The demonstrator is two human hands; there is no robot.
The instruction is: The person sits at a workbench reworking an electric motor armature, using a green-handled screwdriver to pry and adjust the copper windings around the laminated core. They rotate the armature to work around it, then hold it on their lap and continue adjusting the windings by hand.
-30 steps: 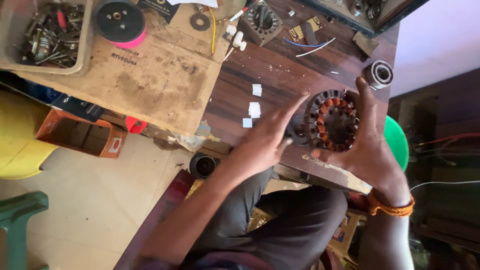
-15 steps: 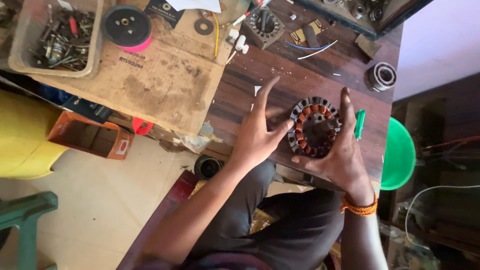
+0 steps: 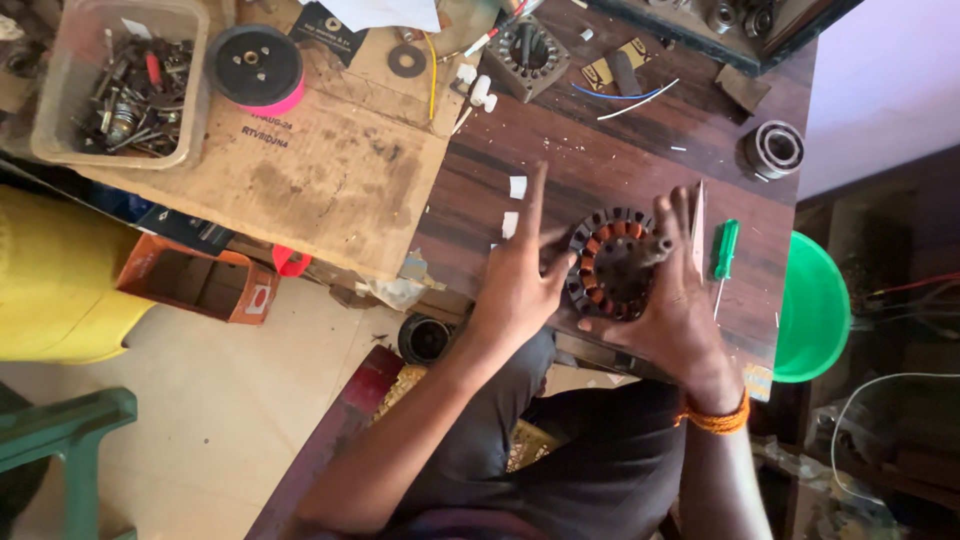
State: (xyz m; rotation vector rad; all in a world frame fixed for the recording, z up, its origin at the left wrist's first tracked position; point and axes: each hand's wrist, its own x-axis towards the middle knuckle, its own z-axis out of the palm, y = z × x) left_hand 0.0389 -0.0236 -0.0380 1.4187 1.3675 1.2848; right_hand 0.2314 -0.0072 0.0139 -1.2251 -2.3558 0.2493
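A round motor stator with copper windings and a dark slotted rim lies on the dark wooden table near its front edge. My right hand, with an orange band at the wrist, cups its right and lower side, fingers stretched up along the rim. My left hand sits at its left side with the fingers spread, the index finger pointing away from me and the thumb resting against the rim. A green-handled screwdriver lies just right of my right hand.
A bearing and a square stator lie at the table's far side. A cardboard sheet on the left carries a tub of screws and a black spool. A green basin stands at the right, an orange box below left.
The stator, held up tilted between both hands a second ago, has come down and to the left onto the table. My left fingers have spread open.
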